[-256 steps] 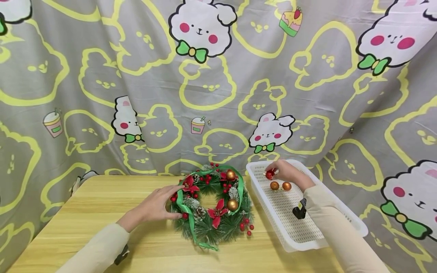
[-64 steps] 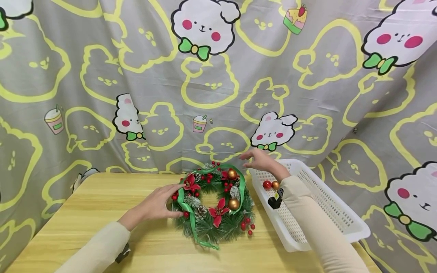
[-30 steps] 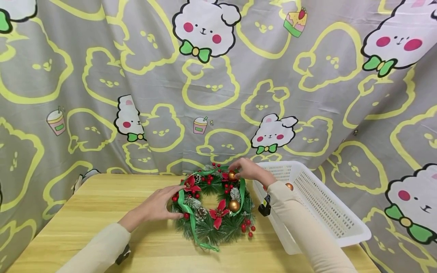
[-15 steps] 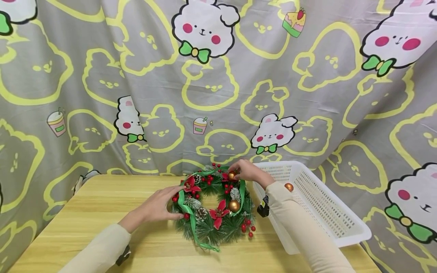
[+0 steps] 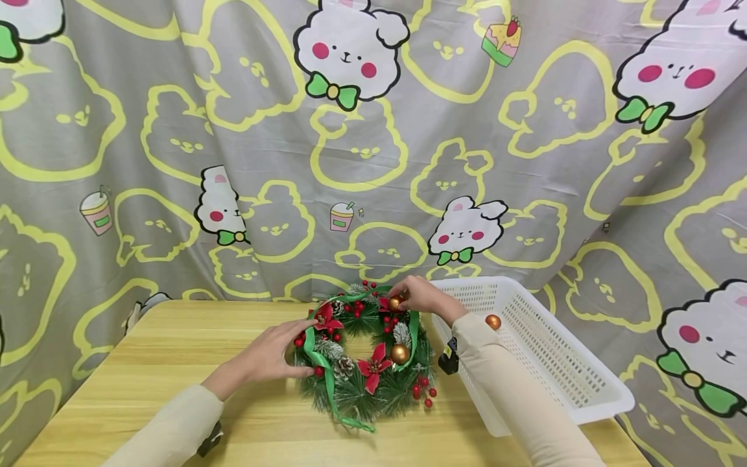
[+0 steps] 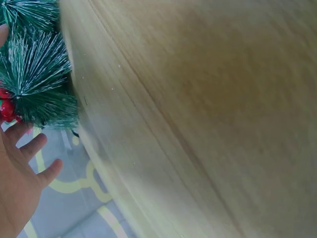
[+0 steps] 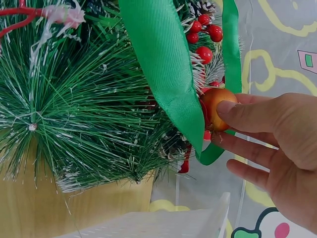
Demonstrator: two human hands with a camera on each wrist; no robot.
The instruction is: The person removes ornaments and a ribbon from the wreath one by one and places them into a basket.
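A green pine wreath (image 5: 353, 397) lies on the table, trimmed with red flowers, berries, pinecones and a loose green ribbon (image 7: 163, 64). My right hand (image 5: 425, 295) is at its back right, pinching a gold ball ornament (image 7: 214, 103) between thumb and fingers, beside the ribbon. A second gold ball ornament (image 5: 399, 353) sits lower on the wreath's right side. At the left edge rests my left hand (image 5: 271, 350), its fingers spread along the greenery. The left wrist view shows those fingers close to a red berry (image 6: 7, 110).
A white perforated plastic basket (image 5: 601, 407) stands right of the wreath, partly behind my right sleeve. One gold ball (image 5: 493, 322) shows inside it. The wooden table (image 5: 146, 370) meets a patterned curtain (image 5: 362, 162) at the back.
My right hand, over the basket with a red ball 8.5 seconds ago, came left to the wreath and took hold of its upper gold ball. The left hand has stayed put.
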